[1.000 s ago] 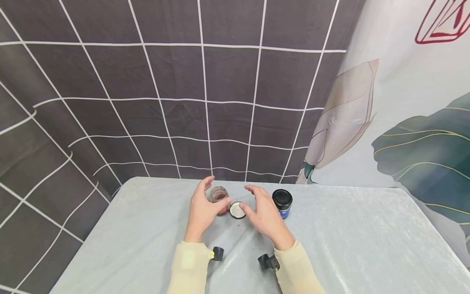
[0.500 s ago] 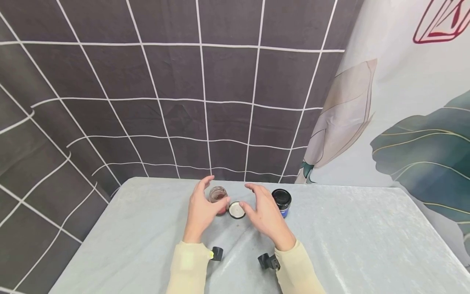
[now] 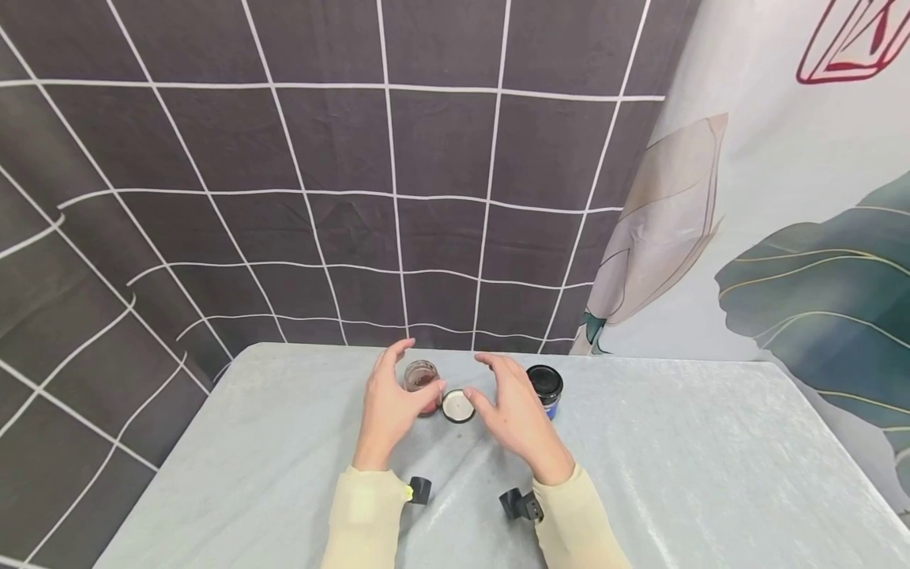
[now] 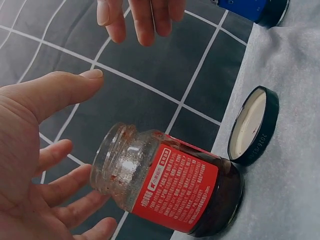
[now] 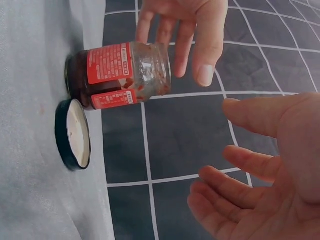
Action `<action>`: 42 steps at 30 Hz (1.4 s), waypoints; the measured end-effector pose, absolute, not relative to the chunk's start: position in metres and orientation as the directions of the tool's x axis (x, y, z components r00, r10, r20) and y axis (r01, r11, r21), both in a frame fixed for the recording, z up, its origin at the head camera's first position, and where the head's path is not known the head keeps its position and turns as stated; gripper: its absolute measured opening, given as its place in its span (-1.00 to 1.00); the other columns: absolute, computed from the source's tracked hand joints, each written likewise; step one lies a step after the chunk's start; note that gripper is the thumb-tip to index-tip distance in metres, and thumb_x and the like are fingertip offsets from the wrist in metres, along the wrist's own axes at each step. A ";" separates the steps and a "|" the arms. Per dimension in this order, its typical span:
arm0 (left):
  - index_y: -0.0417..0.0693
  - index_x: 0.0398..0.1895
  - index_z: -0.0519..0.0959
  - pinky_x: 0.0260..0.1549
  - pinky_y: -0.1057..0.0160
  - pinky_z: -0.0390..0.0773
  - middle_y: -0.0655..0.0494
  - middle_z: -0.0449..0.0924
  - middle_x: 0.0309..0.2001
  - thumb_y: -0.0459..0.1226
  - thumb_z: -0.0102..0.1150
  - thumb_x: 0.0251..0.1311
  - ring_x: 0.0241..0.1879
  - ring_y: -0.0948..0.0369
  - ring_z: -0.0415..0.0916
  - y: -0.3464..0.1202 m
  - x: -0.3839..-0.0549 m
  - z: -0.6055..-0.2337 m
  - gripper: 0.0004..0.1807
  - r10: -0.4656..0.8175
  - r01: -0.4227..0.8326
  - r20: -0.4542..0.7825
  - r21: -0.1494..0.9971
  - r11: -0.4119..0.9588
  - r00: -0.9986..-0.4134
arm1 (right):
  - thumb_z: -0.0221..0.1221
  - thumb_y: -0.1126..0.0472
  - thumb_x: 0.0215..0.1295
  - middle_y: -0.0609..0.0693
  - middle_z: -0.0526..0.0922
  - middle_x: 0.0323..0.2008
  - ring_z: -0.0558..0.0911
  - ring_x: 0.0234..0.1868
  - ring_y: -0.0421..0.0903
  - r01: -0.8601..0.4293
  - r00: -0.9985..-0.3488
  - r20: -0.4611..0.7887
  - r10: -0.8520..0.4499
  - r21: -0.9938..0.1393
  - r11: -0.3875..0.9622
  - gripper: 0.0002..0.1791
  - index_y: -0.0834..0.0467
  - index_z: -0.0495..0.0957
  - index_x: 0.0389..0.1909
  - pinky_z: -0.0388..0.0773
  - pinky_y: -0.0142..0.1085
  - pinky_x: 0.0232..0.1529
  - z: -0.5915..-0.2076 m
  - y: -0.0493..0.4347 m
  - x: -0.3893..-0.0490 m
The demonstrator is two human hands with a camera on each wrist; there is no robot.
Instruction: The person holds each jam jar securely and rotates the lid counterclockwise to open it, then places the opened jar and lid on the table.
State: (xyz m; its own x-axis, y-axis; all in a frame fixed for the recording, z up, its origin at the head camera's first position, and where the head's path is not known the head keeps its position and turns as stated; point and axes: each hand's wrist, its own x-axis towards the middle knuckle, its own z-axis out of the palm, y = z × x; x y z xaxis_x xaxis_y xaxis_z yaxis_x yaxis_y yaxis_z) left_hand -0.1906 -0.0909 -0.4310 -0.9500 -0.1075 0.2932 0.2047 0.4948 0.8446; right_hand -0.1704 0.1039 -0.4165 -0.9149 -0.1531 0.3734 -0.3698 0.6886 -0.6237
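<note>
A glass jar (image 4: pixel 172 182) with a red label and dark contents stands uncovered on the table. Its round lid (image 3: pixel 458 406) lies next to it with the pale inner side up. My left hand (image 3: pixel 391 411) is held around and above the jar, fingers loosely spread; the left wrist view shows a gap between the thumb and the jar. Above and to the right of the lid hovers my right hand (image 3: pixel 517 411), with relaxed fingers and nothing in it. Just right of that hand stands a second jar (image 3: pixel 546 389) with a black lid and a blue label, partly hidden by it.
A pale grey cloth covers the table (image 3: pixel 682 458). Behind it hangs a dark curtain (image 3: pixel 341 158) with white grid lines. At the right hangs a white curtain (image 3: pixel 782 158) with leaf prints.
Both hands keep almost the same pose, and the jars and lid stay in place. The head view has shifted very slightly.
</note>
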 end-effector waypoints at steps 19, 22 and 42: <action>0.03 0.31 0.48 0.28 -0.03 0.34 0.07 0.46 0.28 -0.14 0.61 -0.11 0.31 0.05 0.38 -0.089 -0.188 -0.423 -0.18 -0.085 0.265 0.352 0.822 0.504 -0.932 | 0.33 0.17 0.29 0.18 0.56 0.20 0.47 0.29 0.15 -0.379 -0.911 0.381 -0.161 -0.615 0.692 -0.44 0.26 0.46 0.27 0.35 0.04 0.29 -0.412 0.106 -0.170; 0.02 0.31 0.48 0.28 -0.03 0.33 0.07 0.46 0.29 -0.14 0.61 -0.11 0.31 0.05 0.38 -0.089 -0.186 -0.422 -0.17 -0.083 0.264 0.350 0.824 0.501 -0.933 | 0.33 0.17 0.28 0.18 0.56 0.20 0.47 0.29 0.15 -0.379 -0.910 0.381 -0.160 -0.615 0.691 -0.44 0.25 0.47 0.27 0.35 0.04 0.29 -0.411 0.107 -0.170; 0.03 0.31 0.47 0.29 0.00 0.33 0.08 0.44 0.31 -0.17 0.61 -0.12 0.31 0.07 0.38 -0.084 -0.185 -0.418 -0.18 -0.059 0.301 0.386 0.798 0.522 -0.920 | 0.33 0.18 0.27 0.18 0.57 0.15 0.52 0.20 0.14 -0.392 -0.900 0.409 -0.149 -0.614 0.685 -0.45 0.27 0.48 0.24 0.42 0.04 0.21 -0.406 0.112 -0.168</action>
State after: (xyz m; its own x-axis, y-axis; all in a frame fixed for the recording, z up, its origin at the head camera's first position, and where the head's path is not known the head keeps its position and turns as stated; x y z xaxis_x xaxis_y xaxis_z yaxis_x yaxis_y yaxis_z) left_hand -0.1849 -0.0844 -0.4184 -0.9204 -0.0594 0.3864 0.3012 0.5225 0.7977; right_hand -0.1678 0.1123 -0.4057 -0.9002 -0.1491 0.4092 -0.3924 0.6851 -0.6138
